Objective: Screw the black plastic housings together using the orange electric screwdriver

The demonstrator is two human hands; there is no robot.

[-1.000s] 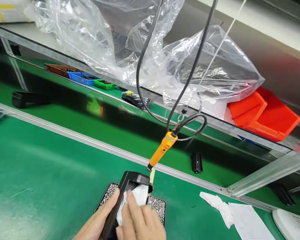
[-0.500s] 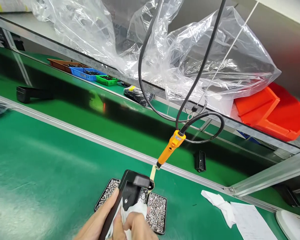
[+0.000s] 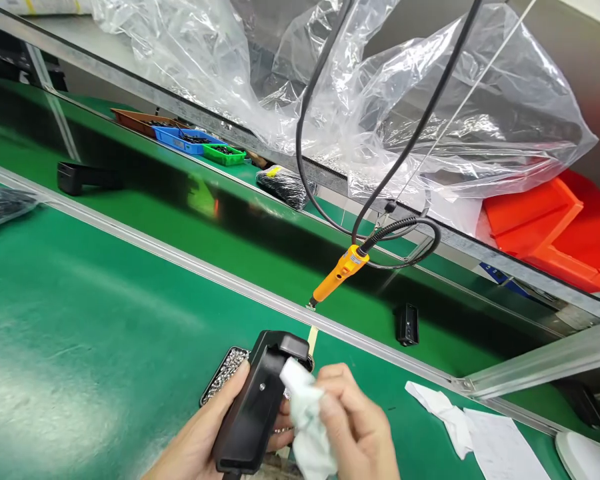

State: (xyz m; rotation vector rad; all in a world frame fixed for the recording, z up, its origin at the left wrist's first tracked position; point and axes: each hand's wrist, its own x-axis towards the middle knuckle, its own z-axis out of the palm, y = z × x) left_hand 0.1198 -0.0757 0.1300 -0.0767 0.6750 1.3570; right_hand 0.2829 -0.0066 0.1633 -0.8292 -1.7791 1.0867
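Note:
My left hand (image 3: 213,420) is wrapped round a long black plastic housing (image 3: 253,407) with a raised hooked end and a small screw in its face. A crumpled white cloth or tissue (image 3: 307,423) is pinched in my right hand (image 3: 355,417), just right of the housing. Behind the housing lies a black tray of small metal parts (image 3: 225,373), partly covered by it. A second tray of such parts is mostly hidden by my right hand. Beyond them an orange electric screwdriver (image 3: 341,273) hangs tilted from its black cable.
Clear plastic bags (image 3: 330,100) drape over the metal shelf above. Red bins (image 3: 555,227) sit at its right end. At right on the green bench (image 3: 145,300) lie a white cloth (image 3: 443,417) and paper (image 3: 503,443). More black housings (image 3: 83,179) lie behind the rail.
My right hand has drawn the white cloth off the housing, up and to the right. The housing has turned in my left hand, showing more of its face. The view has shifted slightly.

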